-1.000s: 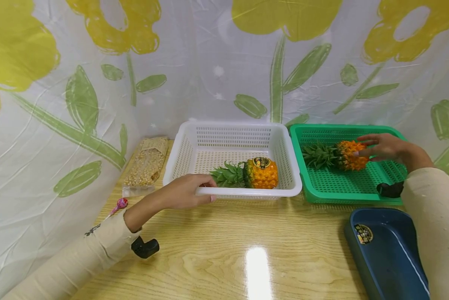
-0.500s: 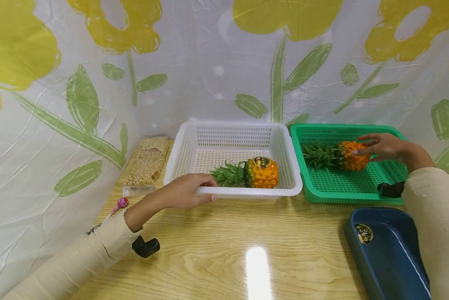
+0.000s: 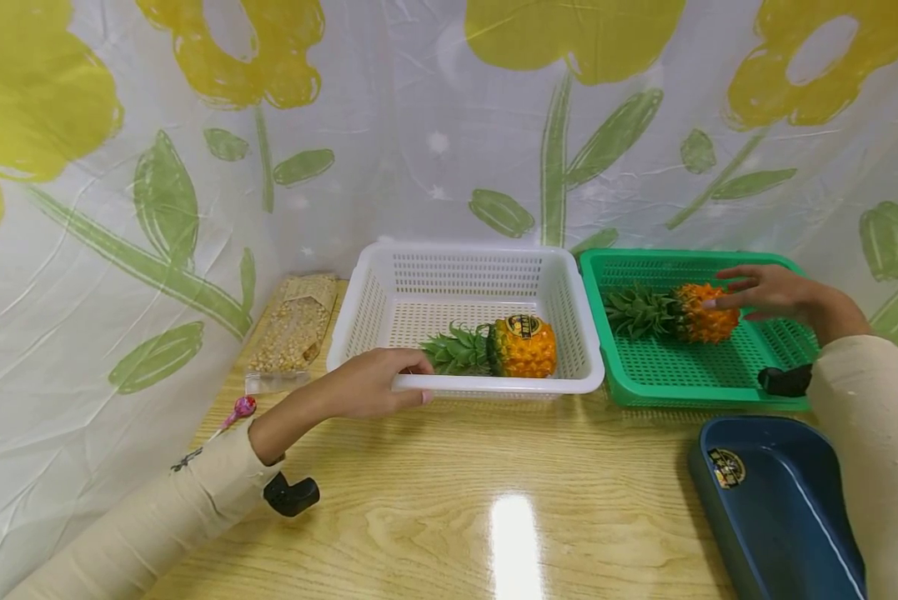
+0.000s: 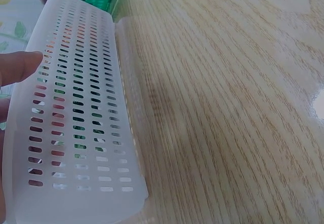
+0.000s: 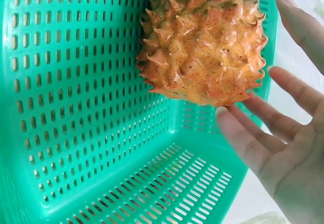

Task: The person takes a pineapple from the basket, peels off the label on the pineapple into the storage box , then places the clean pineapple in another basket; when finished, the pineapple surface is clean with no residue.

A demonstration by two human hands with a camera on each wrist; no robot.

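Observation:
My left hand (image 3: 373, 383) grips the front rim of a white plastic basket (image 3: 516, 385), thumb outside and fingers over the inner side. Inside that basket a pineapple (image 3: 525, 348) lies on its side, leaves to the left, with a dark round sticker on it. A spikier orange pineapple (image 3: 705, 313) lies in the green basket (image 3: 704, 393) on the right. Over this fruit's base end is my right hand (image 3: 775, 293), fingers spread; in the right wrist view the fingertips (image 5: 223, 113) are close to it, and whether they touch I cannot tell.
A dark blue bin (image 3: 779, 508) with a round sticker stands at the front right, below my right forearm. On the left lie a clear bag of pale kernels (image 3: 291, 325) and a pink-wrapped lollipop (image 3: 242, 408). A flowered curtain (image 3: 418, 125) hangs behind the baskets.

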